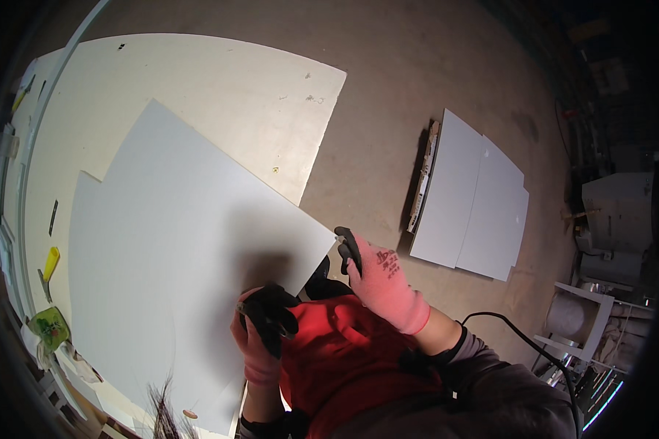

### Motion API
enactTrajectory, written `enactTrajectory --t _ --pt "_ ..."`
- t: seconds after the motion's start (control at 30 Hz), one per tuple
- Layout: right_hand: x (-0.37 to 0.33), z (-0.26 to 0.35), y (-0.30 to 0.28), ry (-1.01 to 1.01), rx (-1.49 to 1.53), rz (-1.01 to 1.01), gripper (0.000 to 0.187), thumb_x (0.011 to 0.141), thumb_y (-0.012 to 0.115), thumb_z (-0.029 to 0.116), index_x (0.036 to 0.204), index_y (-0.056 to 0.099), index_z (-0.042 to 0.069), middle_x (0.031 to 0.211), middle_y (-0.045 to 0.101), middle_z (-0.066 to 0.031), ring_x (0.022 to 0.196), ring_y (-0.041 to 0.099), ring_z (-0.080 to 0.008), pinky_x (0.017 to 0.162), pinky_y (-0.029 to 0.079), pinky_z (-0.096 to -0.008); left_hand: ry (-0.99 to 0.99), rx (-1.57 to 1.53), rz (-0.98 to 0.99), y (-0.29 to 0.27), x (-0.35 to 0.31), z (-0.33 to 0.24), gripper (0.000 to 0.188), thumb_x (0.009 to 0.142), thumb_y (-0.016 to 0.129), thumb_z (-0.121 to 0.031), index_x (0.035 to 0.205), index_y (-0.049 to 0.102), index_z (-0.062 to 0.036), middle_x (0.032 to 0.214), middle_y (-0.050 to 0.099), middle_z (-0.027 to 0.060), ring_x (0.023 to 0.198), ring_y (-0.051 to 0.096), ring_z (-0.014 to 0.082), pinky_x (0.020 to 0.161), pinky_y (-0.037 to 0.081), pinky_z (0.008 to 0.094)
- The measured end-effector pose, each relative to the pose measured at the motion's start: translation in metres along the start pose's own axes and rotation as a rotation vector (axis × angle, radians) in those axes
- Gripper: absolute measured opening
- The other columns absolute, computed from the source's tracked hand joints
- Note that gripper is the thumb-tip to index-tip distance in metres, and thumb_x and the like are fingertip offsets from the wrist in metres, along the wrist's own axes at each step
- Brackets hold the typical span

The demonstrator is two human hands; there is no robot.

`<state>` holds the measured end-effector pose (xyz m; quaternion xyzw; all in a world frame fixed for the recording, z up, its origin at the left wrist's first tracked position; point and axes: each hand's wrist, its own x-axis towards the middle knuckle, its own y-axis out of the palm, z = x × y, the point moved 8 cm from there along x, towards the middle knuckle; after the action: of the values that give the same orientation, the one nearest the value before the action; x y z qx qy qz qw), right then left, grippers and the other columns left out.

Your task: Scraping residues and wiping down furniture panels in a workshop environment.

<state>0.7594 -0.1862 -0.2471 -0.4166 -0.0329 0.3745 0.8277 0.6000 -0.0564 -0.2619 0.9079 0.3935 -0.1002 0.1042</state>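
Note:
A large pale grey-white panel point(161, 219) with a stepped corner lies on a cream-coloured worktop point(220, 66) and juts past its right edge. My right hand point(381, 282), in a pink glove with black-coated fingers, is closed at the panel's right corner, its fingertips pinching there. Over the panel's near edge is my left hand point(263, 333), gloved the same way. Its fingers are curled together, and whatever they hold is hidden or too small to name. A dark shadow falls on the panel beside it.
More pale panels point(468, 197) lie stacked low on the floor to the right. A yellow-handled tool point(51, 263) and a green-and-white packet point(50, 328) sit along the worktop's left side. A black cable point(520, 333) curves near my right arm; a white frame with a roll point(566, 314) stands farther right.

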Motion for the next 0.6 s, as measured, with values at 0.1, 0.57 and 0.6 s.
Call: enactTrajectory --t 0.1,0.57,0.6 --pt "0.000 -0.004 0.000 -0.052 0.004 -0.050 0.040 0.082 0.049 0.000 0.122 0.045 0.006 0.077 0.060 -0.0154 0.071 0.059 -0.0346 0.064 0.047 -0.0400 -0.009 -0.030 0.009 0.008 0.000 -0.005 0.048 0.098 0.028 -0.036 0.102 0.054 0.0039 0.080 0.062 0.0109 0.061 0.057 0.0141 0.060 0.046 0.0251" --pt "-0.037 0.107 -0.002 -0.191 0.395 0.248 0.041 0.085 0.043 0.001 0.125 0.047 0.002 0.090 0.064 -0.0161 0.076 0.063 -0.0244 0.072 0.048 -0.0314 0.051 -0.059 -0.158 -0.026 -0.021 -0.085 0.056 0.099 0.018 -0.040 0.109 0.052 0.0038 0.096 0.061 0.0149 0.090 0.060 0.0240 0.081 0.046 0.0319" --pt "-0.044 0.128 0.013 0.023 0.625 0.481 0.040 0.086 0.042 0.002 0.126 0.047 0.001 0.091 0.063 -0.0121 0.071 0.061 -0.0148 0.069 0.047 -0.0281 0.156 0.020 -0.204 -0.042 -0.025 -0.094 0.048 0.100 0.022 -0.033 0.111 0.051 0.0036 0.101 0.060 0.0157 0.094 0.059 0.0245 0.084 0.045 0.0327"
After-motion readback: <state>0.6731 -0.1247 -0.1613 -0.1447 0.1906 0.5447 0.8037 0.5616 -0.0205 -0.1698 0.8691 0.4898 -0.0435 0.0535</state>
